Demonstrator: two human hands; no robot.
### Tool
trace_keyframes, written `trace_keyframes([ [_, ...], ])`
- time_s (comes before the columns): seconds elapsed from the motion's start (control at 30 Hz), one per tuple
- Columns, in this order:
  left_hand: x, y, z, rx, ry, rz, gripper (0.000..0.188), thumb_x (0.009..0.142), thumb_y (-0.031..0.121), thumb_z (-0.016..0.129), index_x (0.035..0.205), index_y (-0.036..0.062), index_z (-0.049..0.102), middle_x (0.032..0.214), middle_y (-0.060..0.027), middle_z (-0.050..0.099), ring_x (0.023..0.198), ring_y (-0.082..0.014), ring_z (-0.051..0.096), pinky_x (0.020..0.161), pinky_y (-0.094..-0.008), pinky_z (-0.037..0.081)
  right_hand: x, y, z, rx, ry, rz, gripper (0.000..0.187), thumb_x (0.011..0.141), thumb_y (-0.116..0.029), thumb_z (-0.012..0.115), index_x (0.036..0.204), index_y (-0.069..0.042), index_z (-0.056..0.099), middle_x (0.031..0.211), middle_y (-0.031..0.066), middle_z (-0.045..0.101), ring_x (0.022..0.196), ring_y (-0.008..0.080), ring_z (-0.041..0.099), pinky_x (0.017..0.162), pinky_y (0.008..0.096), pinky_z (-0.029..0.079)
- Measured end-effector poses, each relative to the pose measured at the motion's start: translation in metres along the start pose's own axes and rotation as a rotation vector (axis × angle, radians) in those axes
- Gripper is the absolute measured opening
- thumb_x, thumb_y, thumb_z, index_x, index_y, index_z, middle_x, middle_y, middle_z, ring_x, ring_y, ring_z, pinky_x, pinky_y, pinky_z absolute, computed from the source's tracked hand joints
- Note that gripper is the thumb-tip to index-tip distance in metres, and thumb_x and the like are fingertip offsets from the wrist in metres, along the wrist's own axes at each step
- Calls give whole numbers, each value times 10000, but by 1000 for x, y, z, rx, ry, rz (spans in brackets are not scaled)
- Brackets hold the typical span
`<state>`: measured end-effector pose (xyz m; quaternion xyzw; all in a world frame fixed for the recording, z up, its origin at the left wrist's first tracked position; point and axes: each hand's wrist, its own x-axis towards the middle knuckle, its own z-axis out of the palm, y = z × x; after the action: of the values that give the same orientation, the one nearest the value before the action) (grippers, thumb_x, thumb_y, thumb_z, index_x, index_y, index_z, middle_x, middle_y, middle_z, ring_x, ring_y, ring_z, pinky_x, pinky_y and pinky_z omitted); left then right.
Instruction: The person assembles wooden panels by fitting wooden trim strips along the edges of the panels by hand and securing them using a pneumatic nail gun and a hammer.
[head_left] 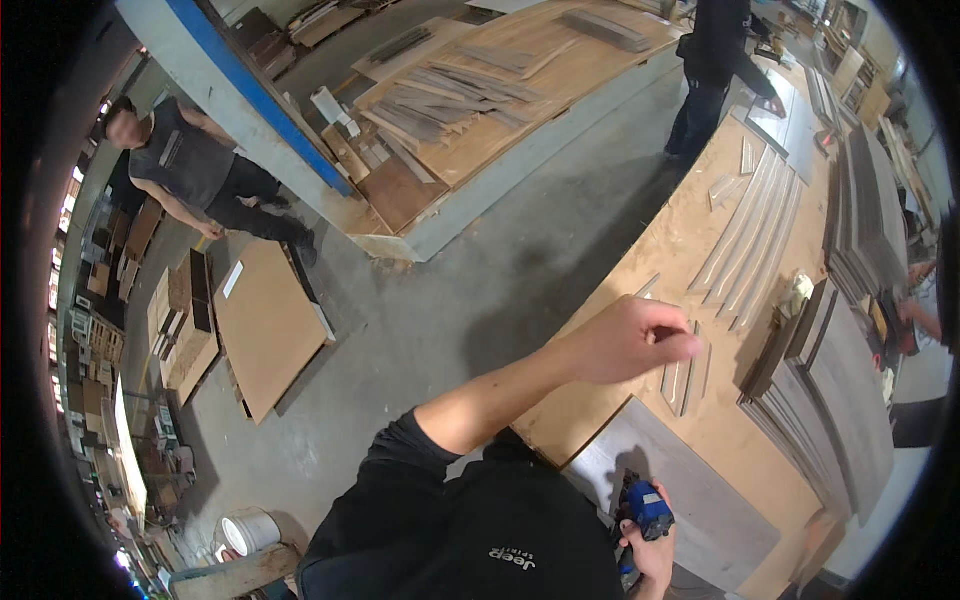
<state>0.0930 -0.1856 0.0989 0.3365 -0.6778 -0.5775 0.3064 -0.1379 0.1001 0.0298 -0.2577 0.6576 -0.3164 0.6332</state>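
My left hand (pixel 640 340) is raised over the bench with its fingers curled in; whether anything is in them is hidden. Below it, thin grey strips (pixel 683 385) lie on the tan bench top (pixel 745 420). My right hand (pixel 652 555) is wrapped round a blue-and-black power tool (pixel 648 508), close to my body. The tool is over the near edge of a grey wood-look board (pixel 690 490), which lies flat on the bench. Whether the tool touches the board I cannot tell.
Stacked grey boards (pixel 825 410) line the bench's right side, near another person's hand (pixel 920 315). Long strips (pixel 745 245) lie farther up. A co-worker (pixel 705 75) leans on the far end. Another person (pixel 190 160) walks at left, near a flat panel (pixel 265 325).
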Motion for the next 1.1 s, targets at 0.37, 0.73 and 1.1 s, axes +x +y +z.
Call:
trace_keyframes([
  [0.37, -67, 150, 12, -305, -89, 878, 279, 894, 274, 766, 741, 73, 648, 727, -59, 640, 648, -255, 635, 553, -354, 461, -1, 22, -33, -125, -166, -66, 715, 775, 44, 685, 1453, 12, 460, 1012, 134, 673, 659, 155, 620, 568, 287, 523],
  [0.73, -97, 173, 45, -166, 8, 883, 239, 896, 268, 765, 794, 72, 676, 766, -66, 664, 683, -258, 652, 596, -357, 483, 12, 21, -36, -182, -299, -170, 743, 789, 31, 705, 1480, -4, 435, 1033, 132, 679, 700, 159, 631, 607, 291, 531],
  [1.1, -121, 180, 77, -169, -26, 881, 207, 898, 262, 764, 846, 70, 704, 806, -74, 688, 719, -261, 669, 639, -360, 504, -8, 30, -46, -166, -270, -224, 774, 803, 19, 724, 1508, -21, 409, 1054, 130, 686, 741, 162, 642, 646, 294, 540],
])
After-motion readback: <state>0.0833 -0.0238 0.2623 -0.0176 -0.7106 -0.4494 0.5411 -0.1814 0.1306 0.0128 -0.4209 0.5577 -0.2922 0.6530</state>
